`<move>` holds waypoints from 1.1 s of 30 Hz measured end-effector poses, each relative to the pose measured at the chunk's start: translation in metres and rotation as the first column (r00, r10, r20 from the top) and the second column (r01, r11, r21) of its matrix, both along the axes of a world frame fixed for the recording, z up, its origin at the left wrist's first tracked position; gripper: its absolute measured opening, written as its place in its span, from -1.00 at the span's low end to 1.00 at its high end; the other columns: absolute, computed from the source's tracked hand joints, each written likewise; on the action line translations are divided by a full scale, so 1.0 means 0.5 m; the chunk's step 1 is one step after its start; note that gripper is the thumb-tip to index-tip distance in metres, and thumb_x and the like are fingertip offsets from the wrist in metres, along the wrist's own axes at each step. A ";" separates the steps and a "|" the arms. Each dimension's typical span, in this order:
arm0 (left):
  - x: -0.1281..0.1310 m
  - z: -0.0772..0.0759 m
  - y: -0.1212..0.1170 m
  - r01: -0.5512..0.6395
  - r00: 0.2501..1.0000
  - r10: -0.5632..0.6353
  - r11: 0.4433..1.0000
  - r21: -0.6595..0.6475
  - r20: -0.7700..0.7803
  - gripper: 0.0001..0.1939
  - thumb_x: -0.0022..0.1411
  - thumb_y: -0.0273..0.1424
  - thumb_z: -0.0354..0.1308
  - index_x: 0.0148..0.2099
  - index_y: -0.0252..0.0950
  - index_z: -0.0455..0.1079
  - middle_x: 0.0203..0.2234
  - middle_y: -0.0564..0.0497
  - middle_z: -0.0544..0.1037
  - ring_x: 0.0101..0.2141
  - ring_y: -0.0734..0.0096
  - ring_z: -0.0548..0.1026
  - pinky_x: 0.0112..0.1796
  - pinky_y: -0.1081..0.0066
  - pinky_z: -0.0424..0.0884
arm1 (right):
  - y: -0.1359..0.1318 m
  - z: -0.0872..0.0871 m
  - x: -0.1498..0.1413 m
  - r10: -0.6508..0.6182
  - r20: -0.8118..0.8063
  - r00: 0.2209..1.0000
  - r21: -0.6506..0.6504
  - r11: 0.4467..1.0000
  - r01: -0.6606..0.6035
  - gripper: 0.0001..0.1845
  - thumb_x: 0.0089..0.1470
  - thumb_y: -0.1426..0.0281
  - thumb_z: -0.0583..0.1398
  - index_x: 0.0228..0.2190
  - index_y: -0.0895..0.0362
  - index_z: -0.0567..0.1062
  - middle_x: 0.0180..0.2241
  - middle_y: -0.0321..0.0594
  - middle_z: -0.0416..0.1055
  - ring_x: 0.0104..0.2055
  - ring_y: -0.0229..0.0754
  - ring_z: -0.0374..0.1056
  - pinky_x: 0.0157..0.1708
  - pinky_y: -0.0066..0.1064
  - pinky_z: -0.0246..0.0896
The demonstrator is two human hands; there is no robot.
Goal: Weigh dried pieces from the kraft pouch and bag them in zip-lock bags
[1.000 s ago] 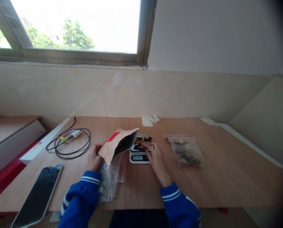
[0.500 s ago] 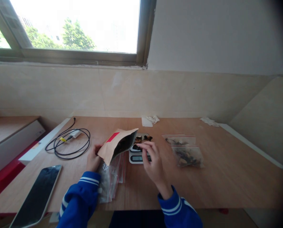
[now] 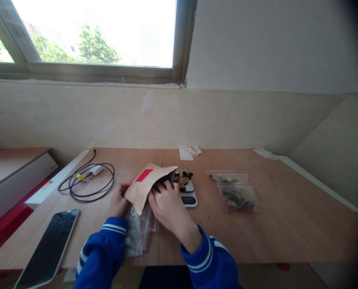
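My left hand [image 3: 119,200] grips the closed end of a brown kraft paper bag [image 3: 159,173] with a red label, holding it tilted above the table with its mouth toward the right. The fingers of my right hand [image 3: 169,206] reach into the bag's mouth, and their tips are hidden inside. Just right of the bag, a small white kitchen scale [image 3: 191,199] carries dark brown dried pieces [image 3: 183,180]; the bag and my right hand cover part of it. Beneath the bag lie several clear zip bags [image 3: 134,237] with red seal lines.
Zip bags holding dark dried pieces [image 3: 237,198] lie to the right. At left are a coiled black cable [image 3: 76,198] with a white adapter [image 3: 96,169] and a phone [image 3: 48,249] near the front edge. Crumpled tissue [image 3: 193,151] sits by the wall.
My right hand has moved left from over the scale into the mouth of the paper bag. The bag has shifted slightly and its opening is now partly covered by the hand.
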State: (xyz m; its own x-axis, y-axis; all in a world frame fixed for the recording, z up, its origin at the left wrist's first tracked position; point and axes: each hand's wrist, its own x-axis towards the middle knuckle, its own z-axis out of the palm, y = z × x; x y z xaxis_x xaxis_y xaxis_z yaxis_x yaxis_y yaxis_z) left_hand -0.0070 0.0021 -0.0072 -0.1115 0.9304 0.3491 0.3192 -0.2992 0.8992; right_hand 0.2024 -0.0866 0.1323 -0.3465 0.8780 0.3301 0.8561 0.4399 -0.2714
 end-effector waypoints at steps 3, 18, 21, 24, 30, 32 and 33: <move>-0.004 -0.009 0.004 0.009 1.000 -0.009 1.000 0.010 -0.003 -0.64 -0.06 -0.38 0.23 -0.15 -0.30 0.33 -0.25 -0.06 0.52 -0.20 0.20 0.49 -0.12 0.20 0.38 | -0.008 -0.002 -0.013 -0.030 0.016 0.999 -0.034 0.999 0.031 -0.59 0.26 0.33 -0.14 -0.18 0.12 0.48 -0.10 -0.10 0.43 -0.01 0.05 0.16 0.00 0.06 -0.03; 0.010 0.017 -0.007 -0.007 0.998 0.008 1.000 -0.019 0.057 -0.63 -0.13 -0.35 0.27 -0.21 -0.31 0.35 -0.25 -0.06 0.52 -0.18 0.18 0.48 -0.09 0.18 0.37 | -0.027 -0.011 -0.023 0.000 0.025 1.000 -0.166 0.986 0.004 -0.58 0.19 0.36 -0.01 0.05 0.14 0.34 0.03 0.06 0.35 0.08 0.18 0.13 0.02 0.22 -0.05; 0.014 0.025 -0.010 -0.009 0.998 0.011 1.000 -0.022 0.067 -0.63 -0.16 -0.35 0.28 -0.23 -0.31 0.35 -0.25 -0.08 0.53 -0.18 0.17 0.48 -0.09 0.17 0.37 | -0.028 -0.017 -0.021 -0.017 0.030 0.999 -0.139 0.990 0.021 -0.55 0.16 0.36 0.03 0.09 0.14 0.30 0.05 0.10 0.31 0.07 0.21 0.14 -0.02 0.20 0.03; 0.015 0.028 -0.012 -0.016 0.998 0.017 0.999 -0.028 0.055 -0.63 -0.16 -0.34 0.28 -0.23 -0.30 0.35 -0.24 -0.09 0.53 -0.17 0.16 0.48 -0.08 0.15 0.36 | -0.031 -0.021 -0.017 -0.003 0.062 0.998 -0.099 0.995 0.009 -0.55 0.15 0.40 0.04 0.08 0.12 0.32 0.05 0.12 0.30 0.07 0.24 0.14 -0.07 0.19 0.08; 0.014 0.024 -0.011 -0.007 0.998 0.009 0.999 -0.036 0.061 -0.63 -0.14 -0.34 0.28 -0.22 -0.30 0.35 -0.23 -0.09 0.53 -0.16 0.15 0.48 -0.06 0.13 0.35 | -0.036 -0.011 0.010 -0.013 0.001 1.000 -0.083 0.996 0.013 -0.64 0.15 0.41 0.05 -0.03 0.20 0.39 -0.02 0.10 0.34 0.01 0.13 0.20 -0.09 -0.03 0.18; 0.015 0.025 -0.012 -0.003 0.998 0.005 0.999 -0.036 0.068 -0.62 -0.14 -0.34 0.28 -0.22 -0.31 0.35 -0.22 -0.10 0.53 -0.16 0.15 0.48 -0.07 0.14 0.36 | -0.034 -0.010 0.025 0.026 -0.059 0.998 -0.112 0.993 -0.033 -0.64 0.16 0.37 0.05 -0.01 0.18 0.36 -0.02 0.05 0.35 0.03 0.07 0.20 -0.05 -0.08 0.15; 0.016 0.027 -0.013 -0.002 0.998 0.004 0.999 -0.033 0.070 -0.62 -0.14 -0.35 0.29 -0.22 -0.31 0.35 -0.22 -0.10 0.52 -0.16 0.15 0.48 -0.07 0.15 0.36 | -0.032 -0.011 0.032 0.057 -0.080 0.995 -0.135 0.988 -0.067 -0.65 0.17 0.36 0.06 -0.02 0.17 0.36 -0.03 0.02 0.37 0.04 0.05 0.21 -0.02 -0.08 0.13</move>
